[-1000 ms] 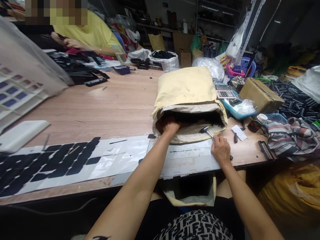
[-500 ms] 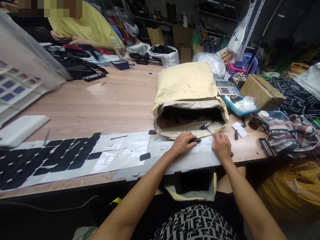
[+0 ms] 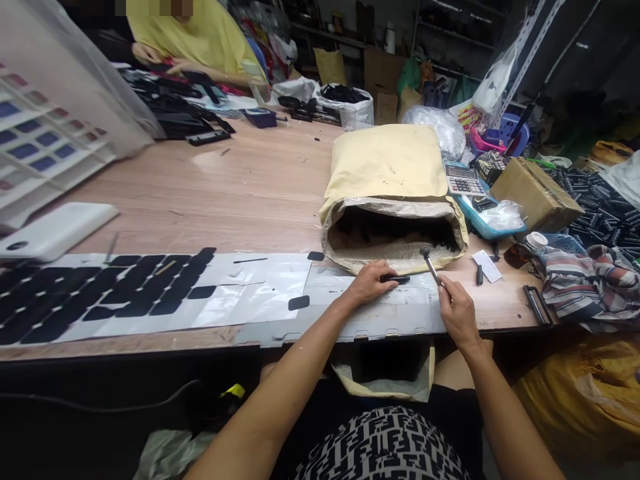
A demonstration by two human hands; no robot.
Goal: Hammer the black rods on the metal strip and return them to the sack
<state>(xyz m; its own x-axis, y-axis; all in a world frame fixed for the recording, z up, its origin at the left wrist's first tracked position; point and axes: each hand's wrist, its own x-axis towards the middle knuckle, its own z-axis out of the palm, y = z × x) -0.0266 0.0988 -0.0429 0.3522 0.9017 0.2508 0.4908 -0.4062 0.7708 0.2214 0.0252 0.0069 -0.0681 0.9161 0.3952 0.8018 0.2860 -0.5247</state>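
Note:
My right hand [image 3: 457, 310] is closed round the handle of a small hammer [image 3: 431, 265], its metal head raised in front of the sack's mouth. In my left hand [image 3: 371, 283] is a slim black piece [image 3: 399, 279], pressed down near the board's far edge; its exact kind I cannot make out. Beneath both hands lies a grey-white board [image 3: 350, 320] along the table's front edge. Directly beyond them a cream sack [image 3: 385, 160] lies on its side, its open mouth towards me and dark inside.
To the left, rounded black pads [image 3: 170, 287] lie in rows on white sheets [image 3: 255, 293]. A calculator [image 3: 463, 180], a blue tray [image 3: 500, 227] and a cardboard box [image 3: 537, 193] stand right of the sack. Across the table sits a person in yellow [image 3: 200, 40]. A striped cloth [image 3: 580, 287] lies at right.
My right hand has drawn back and to the right with the hammer, which is now raised higher. My left hand still holds the black piece. The whole view has shifted slightly.

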